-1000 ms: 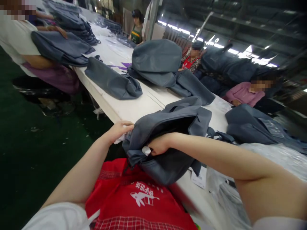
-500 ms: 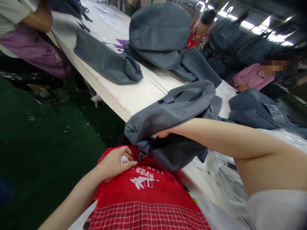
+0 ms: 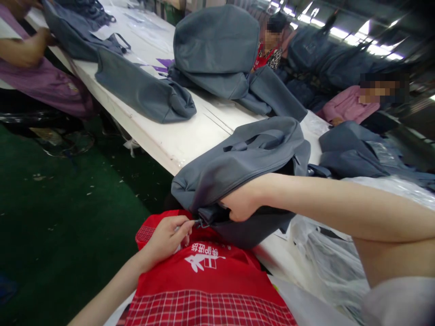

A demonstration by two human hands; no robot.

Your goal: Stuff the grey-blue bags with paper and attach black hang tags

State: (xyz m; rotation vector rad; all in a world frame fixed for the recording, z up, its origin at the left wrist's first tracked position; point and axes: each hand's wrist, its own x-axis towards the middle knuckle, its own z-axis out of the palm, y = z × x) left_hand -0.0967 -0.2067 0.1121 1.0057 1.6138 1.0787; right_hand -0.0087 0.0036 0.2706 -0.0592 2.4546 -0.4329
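A dark grey bag lies on its side at the table's near edge, its zipped mouth open toward me. My left hand pinches the metal snap hook at the bag's near left end between thumb and fingers. Inside the mouth, my right hand is closed, its fingers curled under the upper zip edge. Whatever those fingertips hold is hidden by the fabric. A short webbing handle loops over the bag's upper side.
Another grey bag lies along the white table, with a big rounded one behind it. Clear plastic wrapping lies at right. Co-workers sit at left and far right; one is behind the large bag. My red apron touches the bag.
My left hand has moved onto the snap hook and now pinches it. My right hand has come partly out of the bag's mouth, showing more of its back. At left, a co-worker's arm has shifted.
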